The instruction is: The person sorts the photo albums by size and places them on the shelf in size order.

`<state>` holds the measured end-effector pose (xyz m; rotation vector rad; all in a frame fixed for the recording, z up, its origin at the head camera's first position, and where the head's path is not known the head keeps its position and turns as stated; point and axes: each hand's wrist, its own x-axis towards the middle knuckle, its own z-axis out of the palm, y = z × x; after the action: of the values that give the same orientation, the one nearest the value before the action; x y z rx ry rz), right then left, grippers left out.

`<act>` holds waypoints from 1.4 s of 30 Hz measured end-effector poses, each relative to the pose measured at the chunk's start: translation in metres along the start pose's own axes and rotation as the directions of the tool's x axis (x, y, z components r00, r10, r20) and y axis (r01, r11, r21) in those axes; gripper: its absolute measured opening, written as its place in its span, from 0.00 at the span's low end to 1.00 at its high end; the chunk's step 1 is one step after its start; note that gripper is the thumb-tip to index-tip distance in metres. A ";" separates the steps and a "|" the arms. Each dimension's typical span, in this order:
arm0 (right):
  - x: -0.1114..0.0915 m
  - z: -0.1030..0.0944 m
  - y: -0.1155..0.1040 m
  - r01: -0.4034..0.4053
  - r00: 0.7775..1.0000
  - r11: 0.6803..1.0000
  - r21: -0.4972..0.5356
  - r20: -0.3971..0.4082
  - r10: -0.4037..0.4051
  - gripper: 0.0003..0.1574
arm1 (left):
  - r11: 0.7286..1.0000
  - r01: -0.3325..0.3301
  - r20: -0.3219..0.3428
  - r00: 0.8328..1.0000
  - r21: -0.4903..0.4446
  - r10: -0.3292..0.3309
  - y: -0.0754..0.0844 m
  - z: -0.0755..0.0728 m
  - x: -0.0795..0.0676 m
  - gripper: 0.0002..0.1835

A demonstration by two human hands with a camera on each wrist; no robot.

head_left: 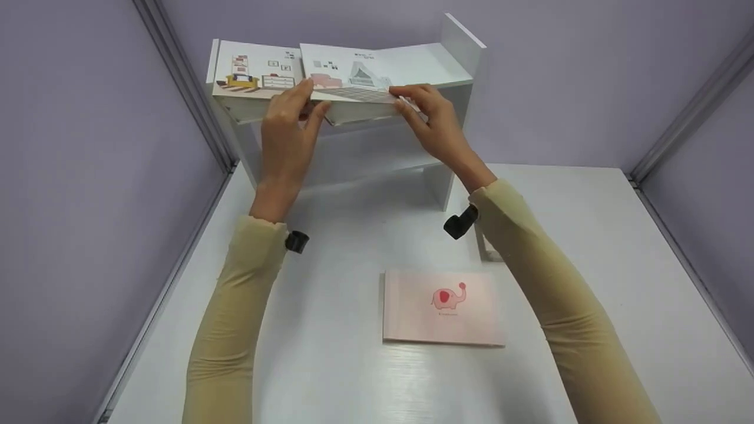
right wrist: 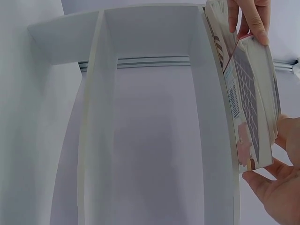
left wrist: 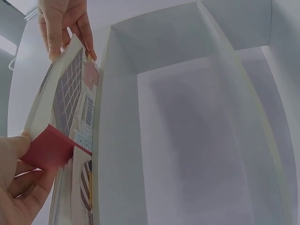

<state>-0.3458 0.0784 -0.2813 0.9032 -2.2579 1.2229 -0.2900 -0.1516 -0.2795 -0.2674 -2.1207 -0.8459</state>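
A thick book [head_left: 353, 79] with a grey house drawn on its cover lies over the top board of a small white shelf [head_left: 430, 65], its near edge lifted in the wrist views. With thumb and fingers my left hand [head_left: 287, 126] pinches its left end, where a red side shows in the left wrist view. At the book's right front corner my right hand [head_left: 436, 121] grips with thumb below and fingers above. Left of it, touching or nearly so, lies another book [head_left: 247, 73] with a yellow sofa drawing. A barcode on the held book's underside [right wrist: 234, 101] shows in the right wrist view.
A pink book [head_left: 412, 312] with an elephant picture lies flat on the white table [head_left: 330, 365]. Behind the right sleeve a light-coloured object [head_left: 490, 253] is mostly hidden. The shelf's raised right side panel [head_left: 465, 44] stands beyond the books. Purple-grey walls enclose the table.
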 end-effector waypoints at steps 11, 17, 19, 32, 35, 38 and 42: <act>0.004 0.000 0.002 -0.003 1.000 0.999 -0.036 0.014 0.004 0.20 | 0.994 -0.048 -0.008 0.999 0.098 0.049 0.001 0.000 0.004 0.25; 0.005 -0.002 0.003 -0.014 1.000 0.999 -0.049 0.013 0.015 0.20 | 0.993 -0.043 0.007 0.999 0.114 0.043 0.003 0.001 0.007 0.24; 0.006 -0.003 0.003 -0.016 1.000 0.999 -0.047 0.011 0.017 0.20 | 0.993 -0.039 0.010 0.999 0.115 0.038 0.003 0.001 0.009 0.24; 0.011 -0.005 0.002 -0.050 0.996 0.995 -0.082 0.064 0.055 0.21 | 0.987 -0.065 0.020 0.998 0.149 0.063 0.001 0.003 0.013 0.22; 0.012 -0.006 0.001 -0.046 0.996 0.994 -0.100 0.066 0.053 0.21 | 0.987 -0.063 0.029 0.998 0.150 0.060 0.001 0.003 0.014 0.22; 0.012 -0.006 0.001 -0.031 0.998 0.993 -0.115 0.060 0.038 0.21 | 0.987 -0.058 0.037 0.998 0.152 0.053 0.002 0.003 0.014 0.22; 0.013 -0.006 0.001 -0.027 0.998 0.992 -0.126 0.061 0.035 0.21 | 0.986 -0.052 0.048 0.998 0.159 0.044 0.001 0.003 0.016 0.21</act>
<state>-0.3557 0.0795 -0.2709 0.8739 -2.3766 1.0662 -0.3014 -0.1499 -0.2684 -0.2539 -2.2008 -0.6425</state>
